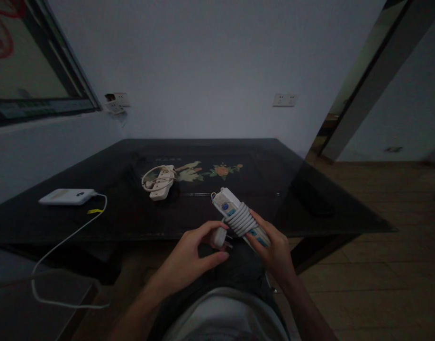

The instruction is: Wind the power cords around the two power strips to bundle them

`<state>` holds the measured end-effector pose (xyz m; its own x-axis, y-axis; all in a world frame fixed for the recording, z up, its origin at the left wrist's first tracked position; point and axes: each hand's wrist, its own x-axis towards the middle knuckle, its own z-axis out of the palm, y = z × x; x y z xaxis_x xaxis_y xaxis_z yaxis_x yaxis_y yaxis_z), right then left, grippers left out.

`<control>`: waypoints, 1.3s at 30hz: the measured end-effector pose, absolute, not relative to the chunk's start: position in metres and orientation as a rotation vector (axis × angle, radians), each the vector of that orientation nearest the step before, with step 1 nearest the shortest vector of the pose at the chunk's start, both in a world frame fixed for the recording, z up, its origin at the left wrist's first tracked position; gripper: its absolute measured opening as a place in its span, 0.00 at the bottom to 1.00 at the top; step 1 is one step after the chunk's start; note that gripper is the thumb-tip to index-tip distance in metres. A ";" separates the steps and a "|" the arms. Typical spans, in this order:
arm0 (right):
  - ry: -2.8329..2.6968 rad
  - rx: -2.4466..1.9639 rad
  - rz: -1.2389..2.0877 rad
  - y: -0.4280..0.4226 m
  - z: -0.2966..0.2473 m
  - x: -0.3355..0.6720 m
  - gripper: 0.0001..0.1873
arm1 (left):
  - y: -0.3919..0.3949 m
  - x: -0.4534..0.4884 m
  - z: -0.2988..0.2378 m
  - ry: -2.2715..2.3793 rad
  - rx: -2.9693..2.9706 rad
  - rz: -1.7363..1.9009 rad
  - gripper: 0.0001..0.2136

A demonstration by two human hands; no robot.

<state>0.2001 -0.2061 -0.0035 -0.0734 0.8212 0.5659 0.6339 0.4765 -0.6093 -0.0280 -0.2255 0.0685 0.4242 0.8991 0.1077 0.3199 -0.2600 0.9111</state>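
My right hand (274,241) grips the lower end of a white power strip (224,201), tilted with its far end up and to the left. Its light grey cord (239,220) is wound in several tight turns round the strip's middle. Between the thumb and fingers of my left hand (198,248) is the cord's white plug (219,237), its metal prongs pointing right. Both hands are just off the table's front edge, above my lap. The strip's lower back is hidden by my right hand.
On the dark table (203,215) lies a second power strip (161,187) with its cord looped over it. A white power bank (67,196) with a white cable (70,237) is at the left; the cable hangs over the edge. Wall sockets (284,100) sit behind.
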 end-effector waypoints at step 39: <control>-2.150 -1.389 -0.159 -0.221 -0.002 0.181 0.26 | -0.183 -0.035 0.041 1.359 2.492 1.235 0.15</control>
